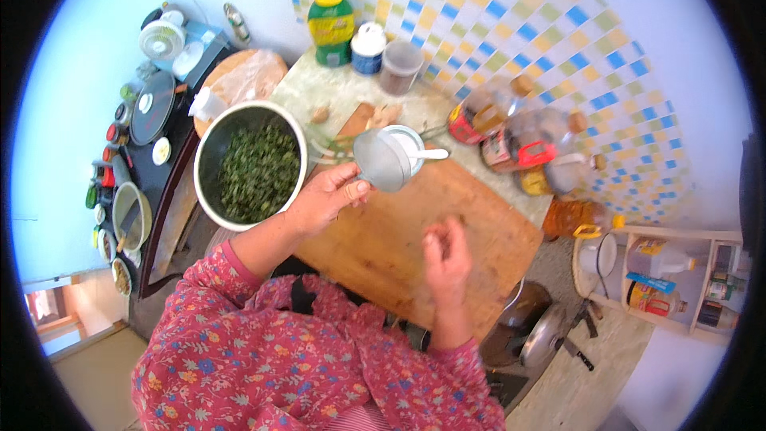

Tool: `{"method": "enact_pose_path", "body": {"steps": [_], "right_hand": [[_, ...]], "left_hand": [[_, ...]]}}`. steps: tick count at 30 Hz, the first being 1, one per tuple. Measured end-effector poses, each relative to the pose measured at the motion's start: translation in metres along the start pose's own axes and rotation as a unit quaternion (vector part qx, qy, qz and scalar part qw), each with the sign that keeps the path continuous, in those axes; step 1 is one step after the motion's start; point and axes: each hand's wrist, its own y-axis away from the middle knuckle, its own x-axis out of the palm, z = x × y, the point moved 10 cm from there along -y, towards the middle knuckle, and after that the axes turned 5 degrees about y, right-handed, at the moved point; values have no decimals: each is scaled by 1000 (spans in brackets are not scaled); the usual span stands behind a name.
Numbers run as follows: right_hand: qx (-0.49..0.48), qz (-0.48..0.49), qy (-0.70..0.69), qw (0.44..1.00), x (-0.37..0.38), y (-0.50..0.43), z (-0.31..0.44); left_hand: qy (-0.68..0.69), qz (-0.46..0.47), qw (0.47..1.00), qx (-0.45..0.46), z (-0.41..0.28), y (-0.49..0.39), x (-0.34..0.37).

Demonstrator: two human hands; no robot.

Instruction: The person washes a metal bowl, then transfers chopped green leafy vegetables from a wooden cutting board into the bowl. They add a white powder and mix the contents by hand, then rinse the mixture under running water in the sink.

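Note:
My left hand (326, 197) grips a round translucent plastic lid (380, 161) by its edge, tilted above the wooden cutting board (383, 245). Behind the lid, and partly covered by it, is a small tub with white contents (409, 139); a white spoon (435, 154) sticks out of it to the right. My right hand (447, 254) hovers over the board, somewhat blurred, with fingers loosely bent and nothing visible in them. Left of my left hand, a large pot with a pale rim (302, 149) contains chopped green leaves (257, 173).
A green bottle with a yellow cap (331, 24), a blue-white container (368, 51) and a clear tub (401, 66) stand by the tiled wall. Several oil and sauce bottles (532, 131) line the right side. Knives (577, 353) and a pot lid (543, 335) lie lower right.

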Motion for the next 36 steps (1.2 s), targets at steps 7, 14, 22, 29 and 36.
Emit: {"method": "enact_pose_path", "body": {"steps": [7, 14, 22, 29, 36], "right_hand": [[14, 99, -97, 990, 60, -7, 64], [-203, 134, 99, 965, 105, 20, 132], [-311, 157, 155, 924, 120, 46, 171], [-95, 82, 36, 991, 125, 60, 125], [71, 38, -124, 989, 129, 58, 103]], "left_hand": [[9, 25, 998, 54, 17, 93, -14], [-162, -7, 977, 136, 4, 138, -44], [-193, -19, 967, 165, -9, 163, -69], [-185, -13, 967, 174, -13, 178, -82], [-174, -29, 969, 171, -17, 189, -96]]}}
